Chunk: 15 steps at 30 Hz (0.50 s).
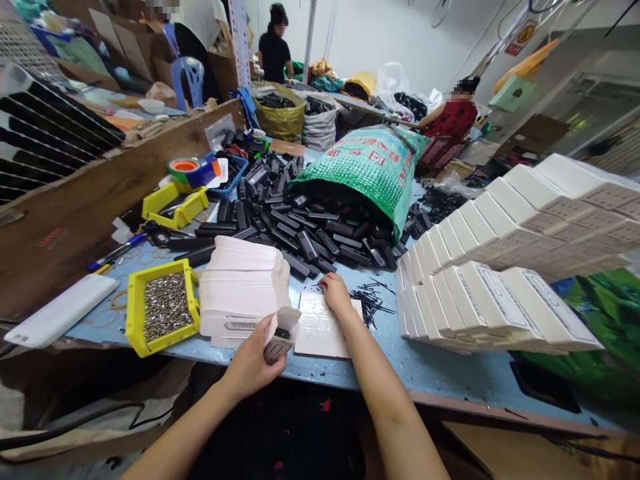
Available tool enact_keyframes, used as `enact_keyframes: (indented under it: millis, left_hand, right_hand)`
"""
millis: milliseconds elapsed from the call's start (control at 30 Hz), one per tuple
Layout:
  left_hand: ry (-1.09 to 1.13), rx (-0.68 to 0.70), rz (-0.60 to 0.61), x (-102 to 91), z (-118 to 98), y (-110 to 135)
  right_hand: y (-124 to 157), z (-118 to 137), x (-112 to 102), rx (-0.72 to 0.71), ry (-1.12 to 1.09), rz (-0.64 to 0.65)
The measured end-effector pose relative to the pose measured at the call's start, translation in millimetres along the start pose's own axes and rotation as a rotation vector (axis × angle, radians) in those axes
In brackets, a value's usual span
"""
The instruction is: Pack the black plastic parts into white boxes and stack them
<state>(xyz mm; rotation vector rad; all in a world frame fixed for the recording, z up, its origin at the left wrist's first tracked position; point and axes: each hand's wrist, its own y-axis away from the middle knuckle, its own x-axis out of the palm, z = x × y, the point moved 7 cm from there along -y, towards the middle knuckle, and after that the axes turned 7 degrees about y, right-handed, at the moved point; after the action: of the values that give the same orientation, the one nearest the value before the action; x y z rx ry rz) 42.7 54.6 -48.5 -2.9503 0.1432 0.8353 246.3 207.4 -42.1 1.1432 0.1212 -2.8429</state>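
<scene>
My left hand [253, 360] is closed around a small white box [281, 337] with its top flaps raised; a dark object shows inside. My right hand [334, 290] has its fingertips pinched together just past a white card stack [320, 323] with a shiny surface. What those fingertips hold, if anything, is too small to make out. Thin black sticks [370, 303] lie loose to the right of that hand. Left of the box stands a tall pile of flat white cartons [243, 283].
Yellow bins, one full of small metal parts [169, 307], stand on the left. Black plastic cases [305, 243] spill from a green woven sack [360, 167]. Stacked white boxes [465, 300] rise on the right. A white power bank-like slab [63, 310] lies at far left. Other people work behind.
</scene>
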Motion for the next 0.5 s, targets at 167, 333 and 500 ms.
enact_keyframes:
  millis: [167,333,500]
  left_hand:
    - [0.004,-0.019,0.062,8.8,4,-11]
    - [0.044,-0.041,0.141,20.4,5,-10]
    - [0.050,0.174,0.097,17.7,-5,-12]
  right_hand:
    - [48,20,-2,-0.020,-0.133,-0.069]
    - [118,70,3,-0.179,-0.216,-0.128]
    - [122,68,-7,-0.221,-0.158,-0.249]
